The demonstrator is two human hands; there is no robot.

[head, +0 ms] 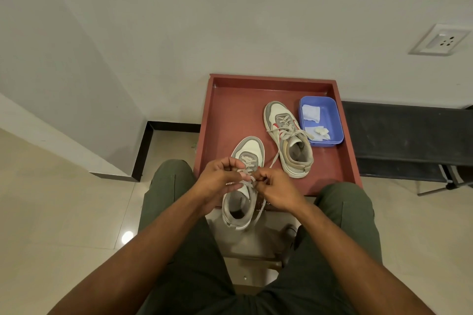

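Both hands, left hand and right hand, pinch the near sneaker's laces; knuckles hide the knot.

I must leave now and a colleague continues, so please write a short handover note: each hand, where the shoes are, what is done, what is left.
Hands: the left hand and the right hand each pinch the lace of the near shoe, close together above its tongue.
Near shoe: on the red tray, heel past its near edge.
The far shoe: on the tray beside the blue tub, which holds white cloths.
Done: far shoe looks tied in a loose bow, one end trailing.
Left: finish the near shoe's knot.
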